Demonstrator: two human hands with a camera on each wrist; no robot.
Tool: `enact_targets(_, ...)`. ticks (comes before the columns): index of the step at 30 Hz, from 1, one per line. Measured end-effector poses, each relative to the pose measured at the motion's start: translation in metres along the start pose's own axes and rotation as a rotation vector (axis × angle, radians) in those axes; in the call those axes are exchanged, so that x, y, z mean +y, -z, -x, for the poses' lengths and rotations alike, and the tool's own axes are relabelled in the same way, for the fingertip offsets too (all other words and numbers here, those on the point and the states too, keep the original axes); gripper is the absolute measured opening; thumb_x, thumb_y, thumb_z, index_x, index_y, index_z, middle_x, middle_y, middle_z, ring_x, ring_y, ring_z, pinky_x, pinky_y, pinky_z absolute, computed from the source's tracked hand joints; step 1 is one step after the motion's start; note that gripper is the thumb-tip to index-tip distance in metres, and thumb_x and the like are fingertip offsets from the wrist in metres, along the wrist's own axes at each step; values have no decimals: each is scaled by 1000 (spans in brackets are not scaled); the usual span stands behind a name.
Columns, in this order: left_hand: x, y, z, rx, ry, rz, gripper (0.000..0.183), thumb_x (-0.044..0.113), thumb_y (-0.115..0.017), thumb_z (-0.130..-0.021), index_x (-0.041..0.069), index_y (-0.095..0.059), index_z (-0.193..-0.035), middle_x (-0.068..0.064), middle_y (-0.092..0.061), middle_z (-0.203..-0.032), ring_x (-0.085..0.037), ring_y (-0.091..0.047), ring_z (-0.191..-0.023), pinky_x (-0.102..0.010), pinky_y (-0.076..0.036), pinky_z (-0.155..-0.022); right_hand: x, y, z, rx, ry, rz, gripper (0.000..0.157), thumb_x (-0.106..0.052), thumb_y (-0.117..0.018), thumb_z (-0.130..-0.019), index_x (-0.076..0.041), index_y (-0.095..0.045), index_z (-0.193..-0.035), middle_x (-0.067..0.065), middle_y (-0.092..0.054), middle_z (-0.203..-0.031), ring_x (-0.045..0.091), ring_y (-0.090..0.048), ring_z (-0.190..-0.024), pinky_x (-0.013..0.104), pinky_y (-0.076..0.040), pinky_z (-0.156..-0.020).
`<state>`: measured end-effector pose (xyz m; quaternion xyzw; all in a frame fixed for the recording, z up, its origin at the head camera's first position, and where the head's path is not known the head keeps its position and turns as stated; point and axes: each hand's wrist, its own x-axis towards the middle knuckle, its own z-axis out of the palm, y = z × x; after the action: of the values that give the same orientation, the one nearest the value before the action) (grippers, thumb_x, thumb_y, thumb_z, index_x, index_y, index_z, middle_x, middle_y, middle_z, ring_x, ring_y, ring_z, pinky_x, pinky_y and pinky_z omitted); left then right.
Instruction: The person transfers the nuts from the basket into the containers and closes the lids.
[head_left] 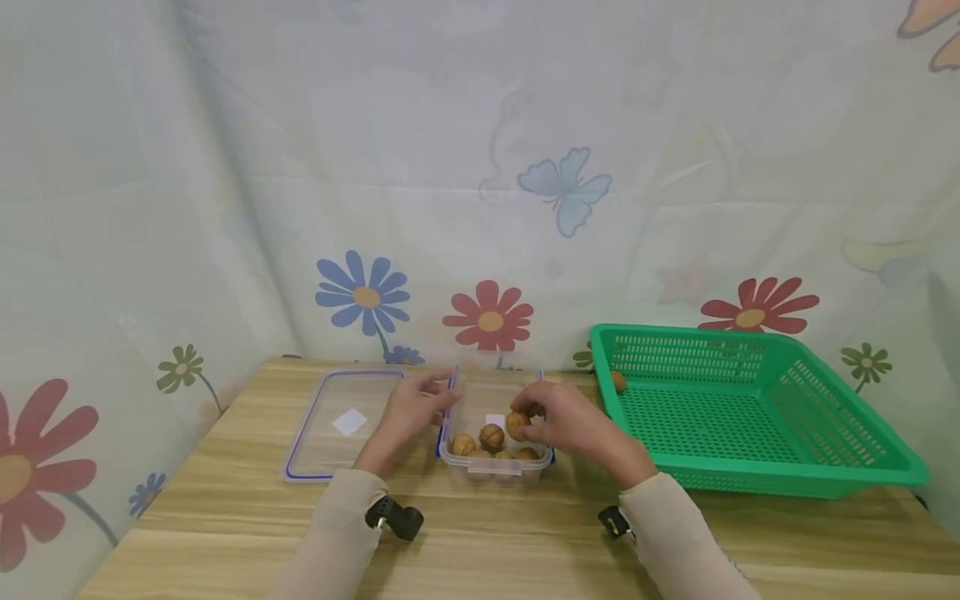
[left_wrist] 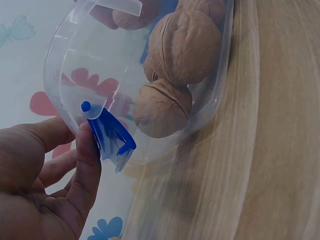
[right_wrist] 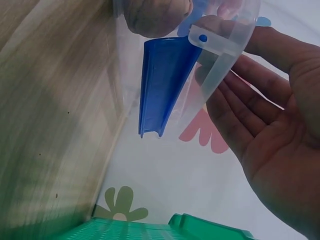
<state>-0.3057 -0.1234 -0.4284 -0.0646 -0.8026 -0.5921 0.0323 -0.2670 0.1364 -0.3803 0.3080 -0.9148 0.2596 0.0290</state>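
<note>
A clear plastic food container with blue side latches stands on the table, with several walnuts in its near end. My left hand holds the container's left rim; in the left wrist view the thumb and fingers meet at the wall beside a hanging blue latch. Over the container's right side, my right hand pinches a walnut between thumb and fingers. From the right wrist, that hand's fingertips are partly hidden behind the clear wall, near the other blue latch.
Flat on the table to the left lies a clear lid with a blue seal and a white label. A large green basket stands at the right, with a walnut by its left wall. A flowered curtain hangs behind the table.
</note>
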Motion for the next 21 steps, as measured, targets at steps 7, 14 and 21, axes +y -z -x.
enact_targets(7, -1, 1, -1, -3, 5, -11, 46, 8, -76, -99, -4, -64, -142, -24, -72, -112, -22, -71, -72, -34, -66, -68, 1, -4, -2, -6, -7, 5, 27, -15, -89, -89, -7, -77, -111, -2, -74, -100, 20, -70, -93, 37, -63, -87)
enact_targets(14, -1, 1, -1, -10, 2, -6, 46, 8, -75, -99, -4, -63, -142, -25, -72, -113, -24, -72, -74, -34, -66, -68, 0, -5, -3, -29, 23, -6, 26, -14, -89, -88, -6, -78, -110, 0, -75, -100, 24, -71, -93, 36, -63, -85)
enact_targets(21, 0, 1, 0, -8, -2, -13, 46, 8, -75, -99, -4, -64, -142, -25, -72, -113, -24, -72, -74, -34, -66, -68, -2, -4, -2, -53, 33, -2, 22, -11, -88, -89, -5, -78, -108, 2, -75, -99, 26, -70, -93, 40, -63, -87)
